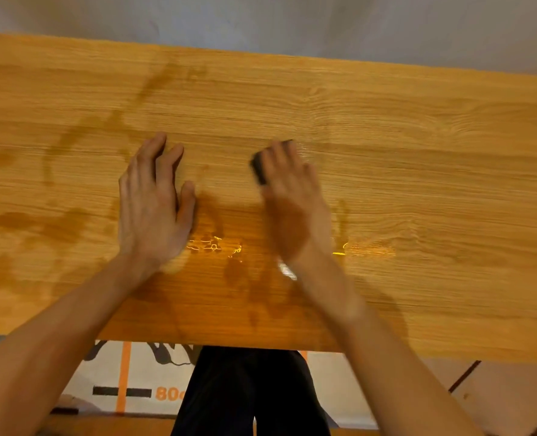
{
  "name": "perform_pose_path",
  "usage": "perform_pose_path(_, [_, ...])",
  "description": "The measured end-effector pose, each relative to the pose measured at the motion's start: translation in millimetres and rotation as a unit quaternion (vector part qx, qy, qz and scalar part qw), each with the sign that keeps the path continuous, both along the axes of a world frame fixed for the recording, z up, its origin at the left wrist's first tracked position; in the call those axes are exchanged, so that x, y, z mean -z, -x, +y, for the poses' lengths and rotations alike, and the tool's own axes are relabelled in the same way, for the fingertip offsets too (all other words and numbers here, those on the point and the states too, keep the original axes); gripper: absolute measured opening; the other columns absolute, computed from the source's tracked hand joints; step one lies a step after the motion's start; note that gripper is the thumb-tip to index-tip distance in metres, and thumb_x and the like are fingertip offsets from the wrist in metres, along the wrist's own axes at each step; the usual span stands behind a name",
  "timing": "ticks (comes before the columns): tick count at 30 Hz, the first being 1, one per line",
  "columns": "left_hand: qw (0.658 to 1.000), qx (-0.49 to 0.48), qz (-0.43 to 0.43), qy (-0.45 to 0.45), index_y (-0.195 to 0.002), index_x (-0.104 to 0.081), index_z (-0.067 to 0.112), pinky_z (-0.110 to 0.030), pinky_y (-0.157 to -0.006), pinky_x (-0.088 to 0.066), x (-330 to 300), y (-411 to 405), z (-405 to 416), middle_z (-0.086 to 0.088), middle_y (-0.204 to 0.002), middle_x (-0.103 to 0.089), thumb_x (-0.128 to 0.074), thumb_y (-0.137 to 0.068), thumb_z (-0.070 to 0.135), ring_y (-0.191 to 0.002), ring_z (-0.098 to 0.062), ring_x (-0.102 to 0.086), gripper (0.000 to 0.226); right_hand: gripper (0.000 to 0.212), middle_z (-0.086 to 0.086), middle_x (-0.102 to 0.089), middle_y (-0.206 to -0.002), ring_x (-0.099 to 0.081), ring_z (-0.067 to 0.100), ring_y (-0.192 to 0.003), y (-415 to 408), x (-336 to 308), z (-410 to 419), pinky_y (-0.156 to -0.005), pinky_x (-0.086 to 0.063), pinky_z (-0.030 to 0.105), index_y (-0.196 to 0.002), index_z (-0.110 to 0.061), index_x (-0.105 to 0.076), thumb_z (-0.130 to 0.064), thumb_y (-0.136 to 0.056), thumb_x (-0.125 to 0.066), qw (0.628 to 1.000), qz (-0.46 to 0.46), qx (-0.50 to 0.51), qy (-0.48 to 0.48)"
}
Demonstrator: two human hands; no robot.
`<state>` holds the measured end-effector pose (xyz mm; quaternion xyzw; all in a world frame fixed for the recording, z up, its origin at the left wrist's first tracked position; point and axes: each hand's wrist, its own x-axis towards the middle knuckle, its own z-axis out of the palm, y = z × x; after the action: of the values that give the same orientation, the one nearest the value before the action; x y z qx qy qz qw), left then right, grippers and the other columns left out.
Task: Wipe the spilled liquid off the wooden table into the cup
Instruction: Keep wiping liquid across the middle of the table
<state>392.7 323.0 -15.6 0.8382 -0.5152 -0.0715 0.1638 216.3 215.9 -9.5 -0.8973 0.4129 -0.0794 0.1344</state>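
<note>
two hands lie on the wet worktop [386, 136]. left hand [154, 202] flat, fingers straight, holding nothing. right hand [292, 196] presses a dark wiper [258, 169], fingers curled over it.

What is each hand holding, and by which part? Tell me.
The right hand covers a small dark object from above; blur hides what it is and exactly where it is gripped. The left hand holds nothing, lying flat on the wooden table.
</note>
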Motion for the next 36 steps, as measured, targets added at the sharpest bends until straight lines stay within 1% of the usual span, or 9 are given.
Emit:
perform_pose_path(3, [1.0,0.0,0.006,0.005,-0.148,-0.039,0.007,-0.054,-0.11,-0.031,0.8,0.8,0.2,-0.015,-0.16,-0.031,-0.039,-0.103,0.032,-0.147,-0.037,-0.031,0.052,0.046,0.01,-0.029,-0.157,-0.018,0.026,-0.148,74.9,-5.8,-28.7,-0.122,-0.014,0.043,-0.149,-0.006,-0.034,-0.012,-0.103,-0.038,0.986,-0.048,0.157,-0.02])
perform_pose_path(6, [1.0,0.004,-0.002,0.016,-0.147,-0.041,0.005,-0.053,-0.109,-0.031,2.1,1.1,0.4,-0.017,-0.158,-0.033,-0.04,-0.104,0.032,-0.146,-0.037,-0.033,0.05,0.046,0.009,-0.025,-0.159,-0.014,0.025,-0.149,73.4,-4.2,-21.0,-0.123,-0.009,0.043,-0.15,-0.006,-0.031,-0.018,-0.105,-0.032,0.958,-0.083,0.274,-0.018])
perform_pose_path(8, [1.0,0.001,-0.002,0.02,-0.146,-0.042,0.005,-0.053,-0.11,-0.031,2.2,1.1,0.6,-0.017,-0.157,-0.034,-0.041,-0.105,0.031,-0.145,-0.036,-0.034,0.049,0.047,0.01,-0.025,-0.159,-0.015,0.026,-0.149,32.7,-2.5,2.2,-0.123,-0.007,0.041,-0.15,-0.008,-0.032,-0.017,-0.104,-0.038,0.966,-0.085,0.246,0.002])
perform_pose_path(11, [1.0,-0.009,-0.008,0.026,-0.147,-0.042,0.007,-0.05,-0.112,-0.029,2.5,0.5,0.0,-0.015,-0.158,-0.034,-0.04,-0.106,0.031,-0.144,-0.034,-0.034,0.047,0.062,0.011,-0.024,-0.159,-0.016,0.028,-0.149,-25.1,4.2,52.5,-0.123,-0.012,0.043,-0.15,-0.008,-0.029,-0.011,-0.094,-0.056,0.995,-0.063,0.079,0.01])
perform_pose_path(15, [0.999,-0.009,-0.011,0.035,-0.147,-0.042,0.007,-0.045,-0.114,-0.026,3.0,1.1,0.6,-0.016,-0.157,-0.035,-0.043,-0.107,0.028,-0.144,-0.032,-0.033,0.045,0.063,0.008,-0.029,-0.157,-0.021,0.026,-0.148,-15.0,1.3,40.5,-0.12,-0.01,0.043,-0.148,-0.011,-0.034,-0.004,-0.091,-0.058,0.998,-0.041,-0.037,0.007])
perform_pose_path(22, [0.999,-0.011,-0.006,0.033,-0.147,-0.042,0.008,-0.043,-0.113,-0.027,3.2,-0.7,0.3,-0.015,-0.157,-0.035,-0.041,-0.106,0.033,-0.143,-0.033,-0.034,0.048,0.047,0.013,-0.025,-0.158,-0.015,0.028,-0.149,81.1,-8.1,-60.8,-0.122,-0.011,0.044,-0.148,-0.003,-0.034,-0.019,-0.104,-0.032,0.98,-0.091,0.169,-0.051])
perform_pose_path(30, [0.999,-0.017,-0.001,0.03,-0.147,-0.041,0.01,-0.047,-0.113,-0.028,4.3,-1.4,-0.6,-0.014,-0.158,-0.033,-0.04,-0.105,0.034,-0.143,-0.033,-0.033,0.048,0.043,0.011,-0.036,-0.153,-0.023,0.027,-0.147,135.8,-5.8,85.8,-0.12,-0.02,0.048,-0.143,-0.002,-0.043,-0.014,-0.101,-0.042,0.994,-0.089,0.028,-0.061])
perform_pose_path(33, [0.999,-0.019,0.001,0.027,-0.147,-0.041,0.009,-0.047,-0.113,-0.027,2.7,-1.5,-1.5,-0.014,-0.158,-0.033,-0.041,-0.104,0.033,-0.144,-0.033,-0.033,0.049,0.044,0.011,-0.031,-0.156,-0.02,0.026,-0.148,128.9,-10.4,51.5,-0.121,-0.017,0.046,-0.145,-0.004,-0.039,-0.02,-0.104,-0.036,0.997,-0.052,-0.027,-0.056])
perform_pose_path(36, [1.0,-0.018,-0.006,0.021,-0.146,-0.041,0.008,-0.045,-0.114,-0.026,2.3,-1.5,-1.0,-0.014,-0.158,-0.033,-0.041,-0.104,0.032,-0.143,-0.033,-0.033,0.049,0.046,0.009,-0.025,-0.159,-0.015,0.026,-0.149,82.9,-8.9,-17.9,-0.122,-0.013,0.044,-0.149,-0.008,-0.034,-0.024,-0.106,-0.034,0.995,-0.07,0.053,-0.052])
